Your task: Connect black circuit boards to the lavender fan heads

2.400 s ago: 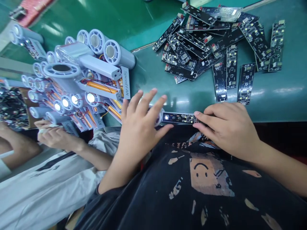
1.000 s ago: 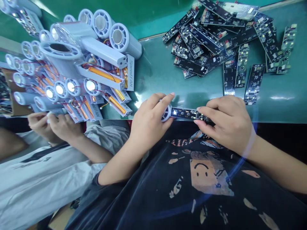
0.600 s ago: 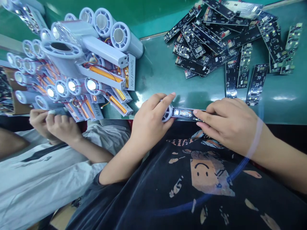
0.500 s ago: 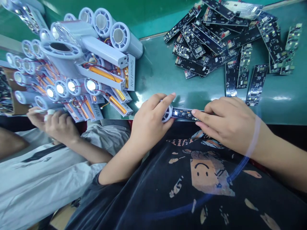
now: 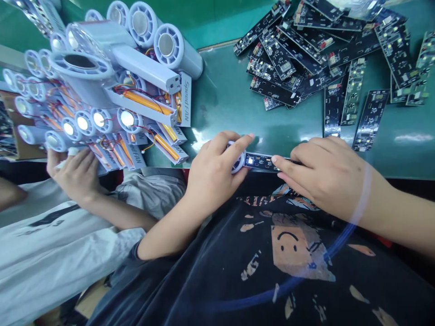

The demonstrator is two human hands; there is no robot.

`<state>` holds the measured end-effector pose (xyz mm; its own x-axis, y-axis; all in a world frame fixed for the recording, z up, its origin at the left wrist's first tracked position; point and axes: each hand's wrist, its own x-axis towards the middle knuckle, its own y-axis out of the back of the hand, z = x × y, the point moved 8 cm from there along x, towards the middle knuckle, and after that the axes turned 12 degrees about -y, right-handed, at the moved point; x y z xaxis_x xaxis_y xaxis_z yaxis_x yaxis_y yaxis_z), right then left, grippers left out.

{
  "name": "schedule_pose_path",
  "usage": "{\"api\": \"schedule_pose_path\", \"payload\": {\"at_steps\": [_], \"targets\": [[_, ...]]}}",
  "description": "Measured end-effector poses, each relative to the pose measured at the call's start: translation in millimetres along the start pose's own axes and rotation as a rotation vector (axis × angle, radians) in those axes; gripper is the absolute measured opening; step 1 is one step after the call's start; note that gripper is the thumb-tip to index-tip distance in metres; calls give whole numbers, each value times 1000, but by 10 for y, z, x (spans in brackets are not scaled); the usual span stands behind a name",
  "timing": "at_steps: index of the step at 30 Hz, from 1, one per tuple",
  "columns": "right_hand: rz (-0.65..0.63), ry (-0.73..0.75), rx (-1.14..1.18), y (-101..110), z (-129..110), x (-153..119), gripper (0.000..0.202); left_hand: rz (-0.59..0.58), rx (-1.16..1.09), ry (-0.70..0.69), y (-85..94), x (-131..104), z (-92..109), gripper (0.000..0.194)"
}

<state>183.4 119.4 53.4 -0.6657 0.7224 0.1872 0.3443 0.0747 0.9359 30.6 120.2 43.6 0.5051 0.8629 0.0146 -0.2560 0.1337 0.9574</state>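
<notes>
My left hand is wrapped round the round head of a pale lilac handheld fan. Most of that fan is hidden behind my fingers. From its head a narrow black circuit board runs to the right, with a small lit or shiny white part near its left end. My right hand grips the board's other end, index fingertip on top and another finger below. Its far end is covered by my fingers. Whether the board sits inside the fan's handle, I cannot tell.
Loose circuit boards are heaped at the back right of the green table. Many lilac fan bodies with orange battery cells and red wires stack at the left. A co-worker's hand works at the far left, close by.
My hands and the board keep nearly the same pose. The camera view has shifted slightly, and the co-worker's hand has moved a little.
</notes>
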Motion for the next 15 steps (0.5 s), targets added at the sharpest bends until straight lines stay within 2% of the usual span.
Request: {"api": "schedule_pose_path", "payload": {"at_steps": [7,11,15], "targets": [[29,11,-31,-28,-36,-64,21,15,-68,-82,3,28,33,31],[81,-18,-63,31,-51,-79,21,37,-53,-60,7,34,16,20],[-9,-110,110,-9,84,-102,28,13,-51,-69,-7,50,21,19]]}}
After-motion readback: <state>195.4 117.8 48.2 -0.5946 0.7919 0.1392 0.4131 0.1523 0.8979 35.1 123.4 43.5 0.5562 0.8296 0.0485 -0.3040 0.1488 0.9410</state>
